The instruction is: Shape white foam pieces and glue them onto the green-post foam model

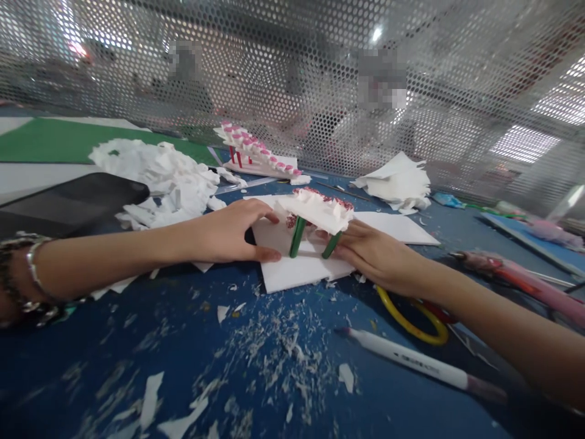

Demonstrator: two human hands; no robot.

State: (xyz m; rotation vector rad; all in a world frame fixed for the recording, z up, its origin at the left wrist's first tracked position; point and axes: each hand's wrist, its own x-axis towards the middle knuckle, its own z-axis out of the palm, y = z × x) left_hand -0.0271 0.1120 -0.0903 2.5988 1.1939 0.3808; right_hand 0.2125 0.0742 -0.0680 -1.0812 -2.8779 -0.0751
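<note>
A small white foam model (320,210) with a red glittery edge stands on two green stick legs (297,238) over a white foam sheet (301,268). My left hand (228,231) lies on the sheet's left edge, fingers stretched toward the left green leg and thumb pressing the sheet. My right hand (370,253) reaches in from the right, with its fingertips at the base of the right green leg (331,245) under the model.
A pile of white foam scraps (159,174) and a black tablet (68,201) lie left. A second foam model with red legs (251,152) stands behind. Foam sheets (397,180), yellow-handled scissors (411,320), a white marker (411,360) and a perforated metal screen (292,73) surround them.
</note>
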